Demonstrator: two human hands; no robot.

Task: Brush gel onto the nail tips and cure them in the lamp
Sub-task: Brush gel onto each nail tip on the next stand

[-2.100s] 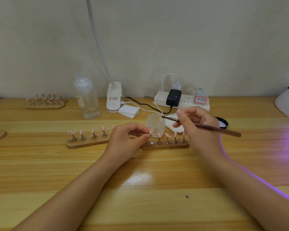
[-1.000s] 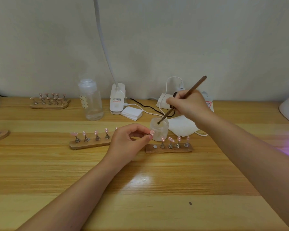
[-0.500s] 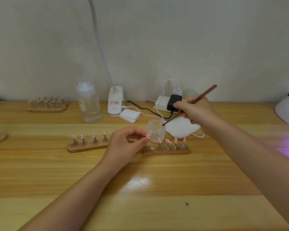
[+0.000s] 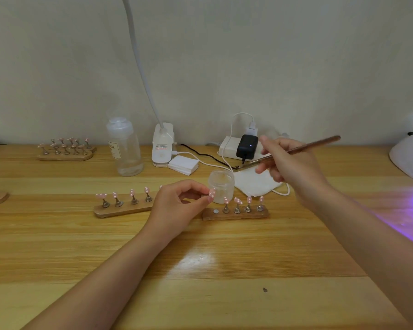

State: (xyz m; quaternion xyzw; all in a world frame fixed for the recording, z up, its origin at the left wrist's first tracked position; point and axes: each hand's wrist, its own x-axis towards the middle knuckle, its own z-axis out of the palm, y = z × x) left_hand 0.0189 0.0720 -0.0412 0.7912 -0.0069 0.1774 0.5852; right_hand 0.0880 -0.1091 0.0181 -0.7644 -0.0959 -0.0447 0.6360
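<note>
My left hand (image 4: 177, 208) pinches a pink nail tip (image 4: 211, 193) between thumb and fingers, just left of the open frosted gel jar (image 4: 221, 184). My right hand (image 4: 289, 164) grips a brown brush (image 4: 303, 148) that points left, its tip hanging above and right of the jar. A wooden holder (image 4: 236, 214) below the jar carries several pink tips on metal stands, with one bare slot at its left end. A second holder (image 4: 119, 209) with several tips lies to the left. The white curing lamp (image 4: 409, 158) sits at the right edge, casting purple light on the table.
A white cloth (image 4: 255, 184) lies behind the jar. At the back stand a clear bottle (image 4: 125, 148), a desk lamp base (image 4: 162, 148), a stack of white pads (image 4: 183, 165), and a power strip with black adapter (image 4: 247, 146). More tip holders (image 4: 65, 151) sit far left.
My right hand lifted the brush tip out of the jar and swung it up and to the right, flatter than before. My left hand kept its pinch on the nail tip.
</note>
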